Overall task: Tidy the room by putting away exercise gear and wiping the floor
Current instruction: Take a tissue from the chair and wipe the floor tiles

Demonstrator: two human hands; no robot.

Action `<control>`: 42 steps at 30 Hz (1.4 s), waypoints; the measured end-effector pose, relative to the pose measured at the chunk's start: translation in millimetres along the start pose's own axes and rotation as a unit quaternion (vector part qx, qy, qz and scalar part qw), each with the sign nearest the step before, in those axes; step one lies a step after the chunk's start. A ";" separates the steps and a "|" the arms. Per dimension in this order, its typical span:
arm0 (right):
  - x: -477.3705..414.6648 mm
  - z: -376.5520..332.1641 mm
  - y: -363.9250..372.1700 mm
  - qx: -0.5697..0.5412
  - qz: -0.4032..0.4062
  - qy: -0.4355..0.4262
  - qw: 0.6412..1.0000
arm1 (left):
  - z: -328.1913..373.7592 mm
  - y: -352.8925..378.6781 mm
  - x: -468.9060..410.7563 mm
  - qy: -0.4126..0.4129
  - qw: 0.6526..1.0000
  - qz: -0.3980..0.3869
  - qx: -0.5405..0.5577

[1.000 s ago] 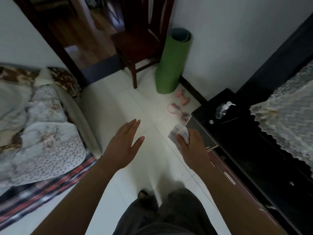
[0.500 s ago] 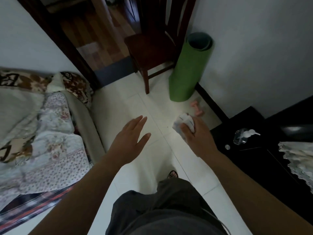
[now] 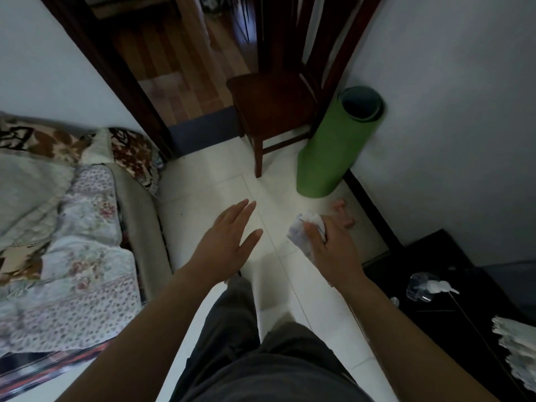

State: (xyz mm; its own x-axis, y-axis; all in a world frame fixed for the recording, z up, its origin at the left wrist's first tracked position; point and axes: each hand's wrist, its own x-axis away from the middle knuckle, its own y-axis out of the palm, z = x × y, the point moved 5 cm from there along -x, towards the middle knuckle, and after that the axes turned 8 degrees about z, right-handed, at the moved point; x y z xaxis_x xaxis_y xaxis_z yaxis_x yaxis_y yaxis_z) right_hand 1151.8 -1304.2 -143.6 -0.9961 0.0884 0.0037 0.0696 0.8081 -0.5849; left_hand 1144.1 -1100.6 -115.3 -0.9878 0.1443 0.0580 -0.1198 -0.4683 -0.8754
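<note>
Yoga mat is rolled tight and standing on its end in the corner, just beside the chair and close against the wall; its long axis runs near upright with a slight tilt, the open coil at the top facing up towards the camera; that part of the tidying looks done. Pink dumbbell lies on the floor near the foot of the mat, by the skirting; its long axis seems to run along the floor from the mat towards the person, though the hand in front hides half of it, so I would not swear to that; whether it counts as put away there is open (I would call it left over). Now the wiping: right hand grips a crumpled white cloth, fingers curled round it, held above the tiles and not visibly touching them; left hand is out in front, flat and relaxed, fingers straight and close together, thumb apart, holding nothing; so the floor wipe looks like the job not yet done.
</note>
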 end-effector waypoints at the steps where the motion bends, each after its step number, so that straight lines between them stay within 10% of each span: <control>1: -11.0 -6.1 5.6 0.005 0.000 -0.004 1.000 | -7.1 -4.0 -8.3 -0.006 1.000 -0.001 0.000; 23: -273.6 -149.6 196.0 0.044 -0.109 -0.103 0.988 | -215.3 -126.1 -209.8 -0.152 0.987 0.029 0.042; 42: -612.4 -119.9 163.4 0.080 -0.072 -0.117 0.987 | -169.4 -138.0 -587.5 -0.057 0.998 -0.028 0.009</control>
State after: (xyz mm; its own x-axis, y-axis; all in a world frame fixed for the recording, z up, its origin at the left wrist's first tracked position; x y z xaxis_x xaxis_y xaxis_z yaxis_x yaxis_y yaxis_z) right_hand 1779.7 -1156.4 -144.2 -0.9818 -0.1723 -0.0799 -0.0648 0.6991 -0.7121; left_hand 1757.8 -973.2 -109.8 -0.9841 0.0717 0.1624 -0.1768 -0.4779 -0.8604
